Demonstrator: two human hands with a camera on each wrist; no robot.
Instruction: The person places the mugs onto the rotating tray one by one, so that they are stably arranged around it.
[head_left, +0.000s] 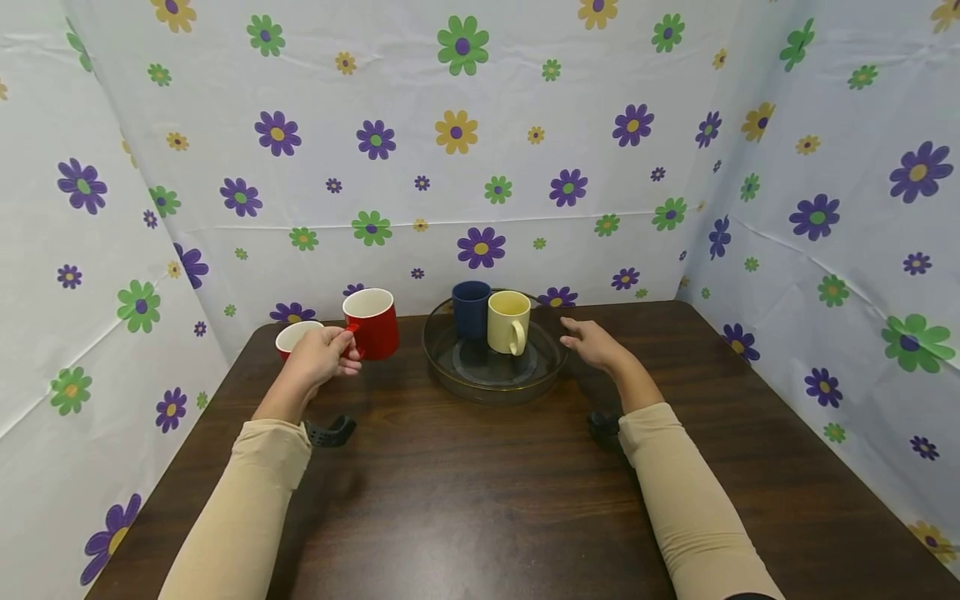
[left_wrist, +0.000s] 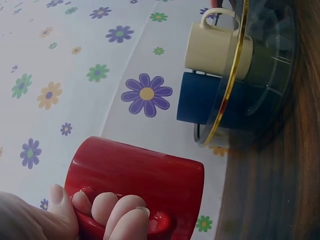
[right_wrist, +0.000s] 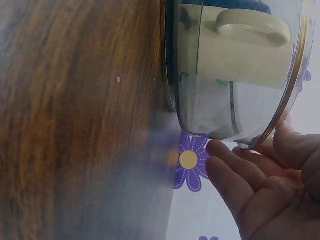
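My left hand (head_left: 318, 357) grips the handle of a red mug (head_left: 375, 329) with a white inside, its fingers curled through the handle. The mug looks upright and raised off the table. A second red mug (head_left: 294, 335) stands behind my left hand, mostly hidden by it. A clear round bin (head_left: 491, 392) with a gold rim holds a dark blue mug (head_left: 470, 308) and a pale yellow mug (head_left: 508, 323), side by side. At the bin's right side is my right hand (head_left: 594, 343), fingers extended close to its wall; contact is unclear in the right wrist view.
A dark brown wooden table (head_left: 465, 500) lies under everything. White flowered cloth (head_left: 420, 192) hangs behind the table and along both sides. Dark wrist bands (head_left: 330, 433) sit at both wrists.
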